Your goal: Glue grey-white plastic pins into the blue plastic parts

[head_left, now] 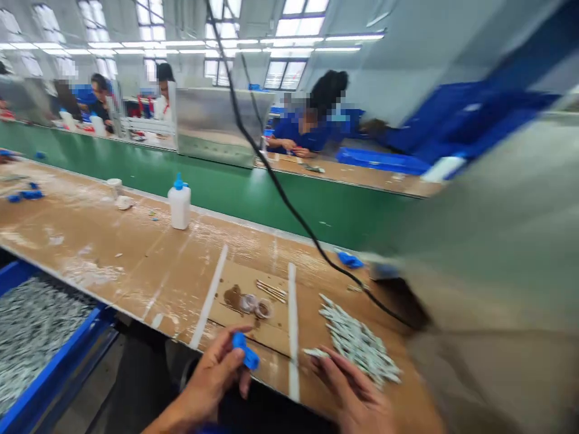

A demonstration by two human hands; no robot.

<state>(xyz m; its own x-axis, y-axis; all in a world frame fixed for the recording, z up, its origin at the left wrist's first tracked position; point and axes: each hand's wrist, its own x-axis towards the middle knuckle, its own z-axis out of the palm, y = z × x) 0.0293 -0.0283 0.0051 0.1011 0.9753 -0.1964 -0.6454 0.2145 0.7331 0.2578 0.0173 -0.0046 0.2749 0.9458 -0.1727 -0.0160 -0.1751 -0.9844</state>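
Note:
Near the table's front edge, my left hand (217, 374) grips a small blue piece (245, 351) between thumb and fingers. My right hand (353, 392) pinches a small pale green piece (315, 352), just left of a pile of similar pale green pieces (357, 340). Beyond my hands, a cardboard sheet (275, 337) lies between two white strips. It bears two small round cups (262, 309), a brown stain and several thin sticks (271, 290).
A white bottle (180, 207) with a blue cap stands at the table's back. A black cable (289, 205) hangs diagonally across the view. At lower left is a blue bin (97, 322) of grey-green pieces. People sit beyond the green strip (217, 181).

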